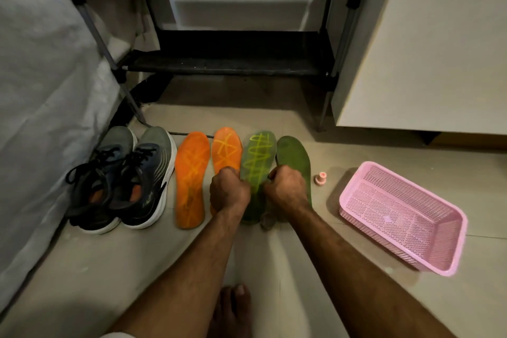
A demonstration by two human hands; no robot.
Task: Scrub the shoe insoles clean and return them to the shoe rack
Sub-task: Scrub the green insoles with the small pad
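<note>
Four insoles in row on floor, frame centre. Left hand (229, 191) fingers curled on second orange insole (226, 149); right hand (286, 188) gripping plain green insole (295, 155). Shoe rack (219, 19) above; pink basket (403, 217) right.

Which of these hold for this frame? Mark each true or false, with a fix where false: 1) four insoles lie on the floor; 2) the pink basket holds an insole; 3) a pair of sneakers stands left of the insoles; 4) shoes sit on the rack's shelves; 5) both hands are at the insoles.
1) True: two orange insoles and two green insoles lie in a row on the floor.
2) False: the pink basket holds nothing visible.
3) True: the sneakers stand left of the row.
4) False: the shoe rack shows bare shelves.
5) True: the left hand and right hand, fingers curled, are on the row's middle insoles.
</note>
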